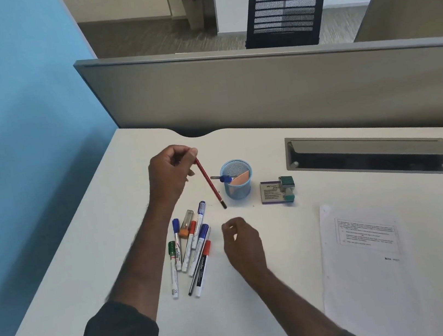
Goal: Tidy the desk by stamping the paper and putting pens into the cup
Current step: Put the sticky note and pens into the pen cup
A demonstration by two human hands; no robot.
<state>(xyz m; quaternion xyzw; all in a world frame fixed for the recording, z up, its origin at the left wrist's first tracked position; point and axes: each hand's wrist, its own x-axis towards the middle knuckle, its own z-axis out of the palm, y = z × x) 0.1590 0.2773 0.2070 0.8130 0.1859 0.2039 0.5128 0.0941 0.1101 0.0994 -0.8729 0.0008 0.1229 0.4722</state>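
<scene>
Left hand (170, 172) of mine pinches the red pencil (210, 182) by its top, tip slanting down just beside the blue mesh cup (237, 180) near the desk's (112, 256) far edge; my right hand (241, 244) hovers loosely curled, holding nothing, beside the markers (192, 251), with the paper (366, 261) toward the right edge and the stamp (287, 188) right of the cup

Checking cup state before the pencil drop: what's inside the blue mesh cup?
Inside the blue mesh cup: a peach-coloured card or sticky pad leaning against the wall, and a blue-capped pen poking out over the left rim. The cup bottom is hidden by both.
</scene>
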